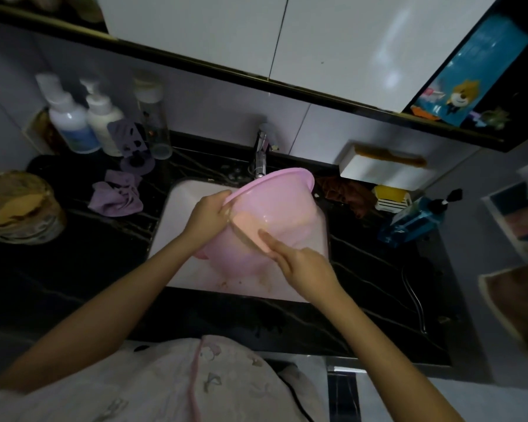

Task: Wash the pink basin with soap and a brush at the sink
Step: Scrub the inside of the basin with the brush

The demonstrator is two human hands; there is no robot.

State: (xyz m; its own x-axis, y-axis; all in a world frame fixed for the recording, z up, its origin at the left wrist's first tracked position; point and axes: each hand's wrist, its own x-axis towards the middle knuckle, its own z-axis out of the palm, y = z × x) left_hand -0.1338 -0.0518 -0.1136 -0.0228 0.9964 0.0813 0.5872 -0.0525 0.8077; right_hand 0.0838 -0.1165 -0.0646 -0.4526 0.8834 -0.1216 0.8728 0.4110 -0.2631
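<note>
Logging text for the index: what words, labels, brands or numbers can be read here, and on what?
No text reads legibly.
Labels on the white bottles: blurred.
Print on the blue cartoon package, upper right shelf: too small and blurred.
Label on the blue pump bottle: unreadable.
On the pink basin: no print seen.

dim, weakly lit room. a black counter [83, 269] with thin pale veins (marble-like) runs below a pale tiled wall [220, 102]. above hang glossy white cabinet doors [195, 28], edged along the bottom by a dark trim [317, 97] and catching faint reflections.
</note>
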